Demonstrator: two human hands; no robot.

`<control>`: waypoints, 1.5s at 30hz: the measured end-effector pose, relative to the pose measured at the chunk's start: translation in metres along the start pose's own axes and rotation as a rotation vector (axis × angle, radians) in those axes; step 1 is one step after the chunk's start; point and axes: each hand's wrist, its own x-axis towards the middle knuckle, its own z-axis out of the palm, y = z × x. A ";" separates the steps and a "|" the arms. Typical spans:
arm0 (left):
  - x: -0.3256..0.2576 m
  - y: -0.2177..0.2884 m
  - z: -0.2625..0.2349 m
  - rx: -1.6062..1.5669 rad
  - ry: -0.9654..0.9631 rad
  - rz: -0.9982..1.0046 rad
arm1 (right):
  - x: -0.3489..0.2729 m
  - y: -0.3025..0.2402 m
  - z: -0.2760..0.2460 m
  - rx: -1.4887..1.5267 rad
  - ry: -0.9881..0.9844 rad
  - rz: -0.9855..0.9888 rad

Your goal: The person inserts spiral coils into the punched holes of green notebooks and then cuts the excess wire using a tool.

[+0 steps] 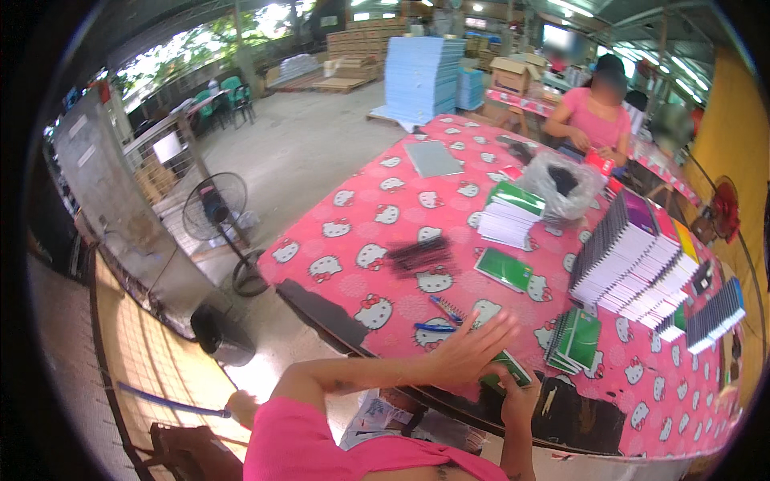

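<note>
Presently, the right hand (521, 392) grips a green notebook (516, 365). The left hand (475, 348) extends flat beside it, fingers straight, near a slim blue object (434, 327) on the table (357, 236).

Green notebook (516, 367) partly hidden by right hand (520, 393), contents (564, 181) of plastic bag (568, 207) indistinct

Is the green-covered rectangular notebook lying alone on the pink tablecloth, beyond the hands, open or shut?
Shut: the green-covered notebook lies flat, cover up, with no pages spread.

Floor fan (213, 205), black bin (225, 343), pale-blue stack (419, 84)
</note>
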 end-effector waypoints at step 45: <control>0.179 -0.259 -0.167 -0.853 0.228 -0.619 | 0.010 0.021 -0.022 -0.193 -0.285 -0.153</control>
